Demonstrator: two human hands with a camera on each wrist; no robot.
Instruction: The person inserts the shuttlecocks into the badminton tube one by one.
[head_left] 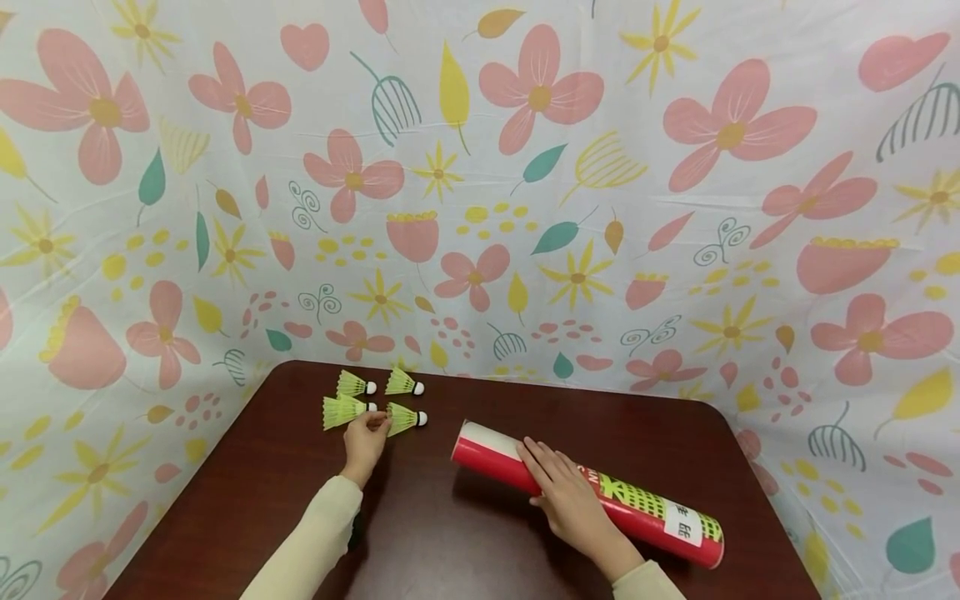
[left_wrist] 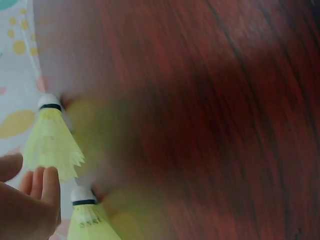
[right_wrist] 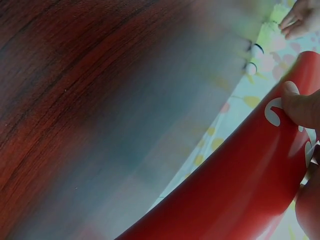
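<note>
Left hand (head_left: 366, 443) at skirt of near right shuttlecock (head_left: 406, 418) on worktop (head_left: 420, 525); cannot tell if pinching. Right hand (head_left: 566, 500) curled round red tube (head_left: 637, 498). Hard squeeze might bend skirt; loose hold might let tube roll.

Near edge of the desk (head_left: 442, 558) is cropped out of the head view. Some dark green thing (head_left: 356, 531) pokes out by the left sleeve (head_left: 318, 533), mostly covered, no clue what. Right hand (head_left: 572, 500) blocks part of the tube (head_left: 628, 508) lettering. Left wrist cam chops the lower shuttlecock (left_wrist: 91, 224); can't tell if the left hand (head_left: 365, 446) touches one.
</note>
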